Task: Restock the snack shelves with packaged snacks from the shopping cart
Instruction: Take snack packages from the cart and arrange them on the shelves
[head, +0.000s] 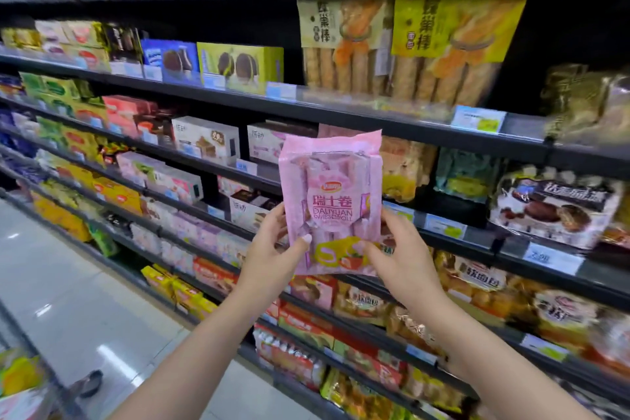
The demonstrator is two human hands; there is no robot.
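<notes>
A pink Swiss roll bag point(332, 187) is held upright in front of the middle shelf point(341, 116). My left hand point(272, 245) grips its lower left edge, thumb on the front. My right hand point(399, 249) grips its lower right edge, thumb across the bottom corner. Behind the bag's top, another pink pack point(335, 129) of the same colour stands on the shelf. The shopping cart point(24, 368) shows at the bottom left, with yellow packs inside.
Dark shelves run from far left to near right, full of snack boxes and bags. Tall egg roll bags point(443, 44) stand above; a chocolate pie bag point(552, 208) lies to the right. Grey tiled floor point(68, 283) lies left of the shelves.
</notes>
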